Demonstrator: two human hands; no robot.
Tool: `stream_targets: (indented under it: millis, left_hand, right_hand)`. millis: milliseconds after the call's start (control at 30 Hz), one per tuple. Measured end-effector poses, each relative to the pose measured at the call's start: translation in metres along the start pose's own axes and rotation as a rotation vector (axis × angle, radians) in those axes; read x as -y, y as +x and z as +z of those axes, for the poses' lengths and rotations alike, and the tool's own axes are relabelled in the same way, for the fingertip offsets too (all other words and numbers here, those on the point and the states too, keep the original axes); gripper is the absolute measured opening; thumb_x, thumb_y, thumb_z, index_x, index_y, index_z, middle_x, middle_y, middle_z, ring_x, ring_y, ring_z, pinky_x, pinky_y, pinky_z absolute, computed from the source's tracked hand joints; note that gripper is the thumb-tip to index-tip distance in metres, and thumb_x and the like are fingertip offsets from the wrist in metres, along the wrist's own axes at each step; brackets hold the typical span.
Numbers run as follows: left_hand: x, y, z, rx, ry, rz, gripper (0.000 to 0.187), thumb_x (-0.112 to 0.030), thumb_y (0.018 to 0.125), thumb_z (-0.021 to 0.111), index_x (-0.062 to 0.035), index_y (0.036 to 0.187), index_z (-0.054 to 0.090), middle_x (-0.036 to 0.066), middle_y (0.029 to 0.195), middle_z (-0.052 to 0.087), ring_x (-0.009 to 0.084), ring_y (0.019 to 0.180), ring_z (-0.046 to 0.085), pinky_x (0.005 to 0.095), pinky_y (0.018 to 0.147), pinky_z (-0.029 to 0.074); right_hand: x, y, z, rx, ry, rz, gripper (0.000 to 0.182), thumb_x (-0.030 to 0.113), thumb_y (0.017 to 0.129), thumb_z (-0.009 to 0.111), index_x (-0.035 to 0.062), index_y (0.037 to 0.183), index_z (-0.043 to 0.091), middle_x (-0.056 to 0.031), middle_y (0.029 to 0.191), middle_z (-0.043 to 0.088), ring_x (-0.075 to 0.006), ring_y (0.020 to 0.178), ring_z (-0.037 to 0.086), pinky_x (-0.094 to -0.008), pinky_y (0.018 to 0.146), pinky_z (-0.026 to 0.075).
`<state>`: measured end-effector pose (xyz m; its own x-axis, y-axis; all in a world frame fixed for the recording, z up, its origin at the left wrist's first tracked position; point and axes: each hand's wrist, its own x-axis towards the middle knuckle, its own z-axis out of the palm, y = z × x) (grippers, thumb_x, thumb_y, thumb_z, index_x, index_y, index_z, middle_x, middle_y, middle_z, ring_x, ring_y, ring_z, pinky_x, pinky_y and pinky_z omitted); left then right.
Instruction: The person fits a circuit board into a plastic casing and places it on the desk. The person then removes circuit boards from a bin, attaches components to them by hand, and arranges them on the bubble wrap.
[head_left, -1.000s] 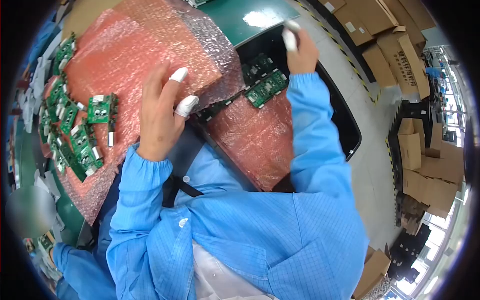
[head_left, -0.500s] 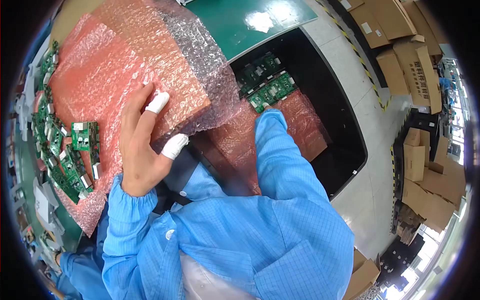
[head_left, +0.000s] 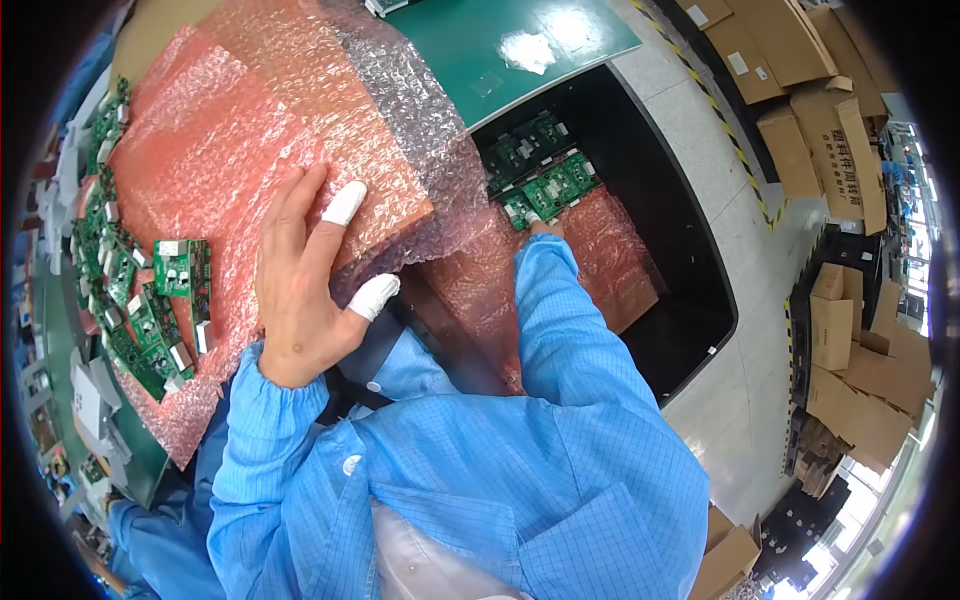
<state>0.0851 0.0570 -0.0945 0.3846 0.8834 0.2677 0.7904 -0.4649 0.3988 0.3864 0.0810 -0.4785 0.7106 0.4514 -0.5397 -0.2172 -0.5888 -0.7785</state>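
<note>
My left hand lies flat and open, fingers stretched, on pink bubble wrap spread over the bench. White finger cots cover its thumb and index finger. My right hand reaches down into a black bin, at the near edge of a green circuit board. Its fingers are mostly hidden, so I cannot see whether they grip the board. More circuit boards sit behind that one in the bin. Another pink bubble wrap sheet lies in the bin beneath my right forearm.
Several circuit boards lie piled at the left of the bench wrap. A green table surface extends behind the bin. Cardboard boxes stand at the right, past yellow-black floor tape. A blue sleeve of another person shows lower left.
The view has shifted slightly. My right hand has drawn back a little toward me at the board's edge, while the board stays in place. My left hand remains on the bubble wrap.
</note>
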Motion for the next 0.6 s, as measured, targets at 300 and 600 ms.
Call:
stream_targets:
  millis: [300,600]
  left_hand:
    - [0.009,-0.009,0.001,-0.071,-0.088,0.061,0.059,-0.027,0.069,0.069,-0.0040,0.120,0.052,0.017,0.130,0.043,0.0359,0.121,0.039,0.0422,0.101,0.031]
    - [-0.028,-0.021,-0.026,-0.314,-0.227,0.117,0.024,-0.005,0.072,0.067,-0.0034,0.096,0.064,0.012,0.090,0.063,0.0268,0.087,0.060,0.0324,0.074,0.048]
  right_hand:
    - [0.020,-0.052,-0.054,0.328,0.395,0.033,0.027,0.005,0.077,0.066,0.0040,0.102,0.058,-0.0040,0.084,0.061,-0.0143,0.070,0.057,-0.0265,0.058,0.046]
    - [0.126,-0.235,-0.118,0.943,0.529,-0.288,0.046,0.001,0.074,0.067,0.0014,0.117,0.050,-0.0072,0.109,0.059,-0.0163,0.096,0.058,-0.0304,0.083,0.048]
